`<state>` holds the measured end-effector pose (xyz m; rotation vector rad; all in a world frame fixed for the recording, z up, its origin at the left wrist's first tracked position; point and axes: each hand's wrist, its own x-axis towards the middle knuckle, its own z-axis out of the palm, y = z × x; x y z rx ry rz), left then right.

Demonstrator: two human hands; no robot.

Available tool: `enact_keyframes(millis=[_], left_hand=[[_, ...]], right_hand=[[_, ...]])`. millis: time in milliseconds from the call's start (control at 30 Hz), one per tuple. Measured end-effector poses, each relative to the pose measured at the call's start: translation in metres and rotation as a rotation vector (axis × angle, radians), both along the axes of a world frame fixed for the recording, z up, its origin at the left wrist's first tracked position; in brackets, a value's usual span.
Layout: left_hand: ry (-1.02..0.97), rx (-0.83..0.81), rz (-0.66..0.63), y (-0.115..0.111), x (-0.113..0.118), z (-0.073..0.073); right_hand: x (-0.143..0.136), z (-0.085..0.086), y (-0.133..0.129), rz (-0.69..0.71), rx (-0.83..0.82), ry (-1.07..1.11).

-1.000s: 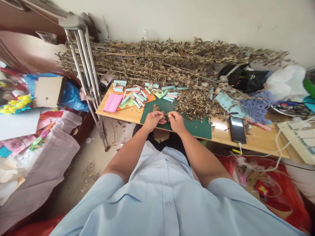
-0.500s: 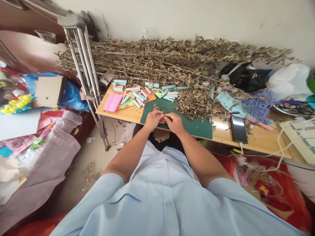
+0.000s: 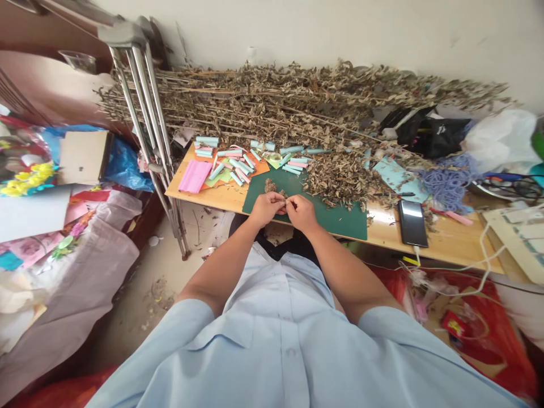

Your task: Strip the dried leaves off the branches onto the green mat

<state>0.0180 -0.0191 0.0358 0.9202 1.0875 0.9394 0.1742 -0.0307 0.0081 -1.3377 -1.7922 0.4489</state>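
My left hand (image 3: 267, 208) and my right hand (image 3: 301, 212) meet over the front edge of a green mat (image 3: 331, 221). Both are closed, fingertips pinched together on something small that I cannot make out. Just beyond my left hand lies a small clump of dried leaf (image 3: 269, 185). A heap of loose dried leaves (image 3: 335, 178) covers the back right of the mat. Several blue and pink paper rolls (image 3: 240, 169) lie at the back left, beside a folded pink paper (image 3: 194, 177).
Long dried stalks (image 3: 255, 102) stretch along the wall. Metal crutches (image 3: 148, 107) lean at the table's left end. To the right are a phone (image 3: 412, 224) on a white cable, blue paper (image 3: 399, 177), purple cord (image 3: 451, 182) and a power strip (image 3: 518, 238).
My right hand has turned slightly, its fingers now more curled at the pinch. My left hand has hardly moved.
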Motion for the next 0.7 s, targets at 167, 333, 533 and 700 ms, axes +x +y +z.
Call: enact_keyframes(millis=[167, 333, 533, 700], left_hand=[[-0.035, -0.008, -0.020, 0.000, -0.003, 0.003], [-0.111, -0.011, -0.055, 0.003, -0.008, 0.001], [-0.094, 0.017, -0.080, 0.002, -0.006, -0.001], [-0.074, 0.013, -0.051, 0.002, -0.004, 0.000]], right_hand=[[0.004, 0.006, 0.000, 0.081, -0.040, 0.080], [0.006, 0.011, 0.001, -0.021, -0.179, 0.261], [0.001, 0.006, 0.004, -0.062, -0.101, 0.210], [0.002, 0.007, 0.003, 0.037, -0.071, 0.194]])
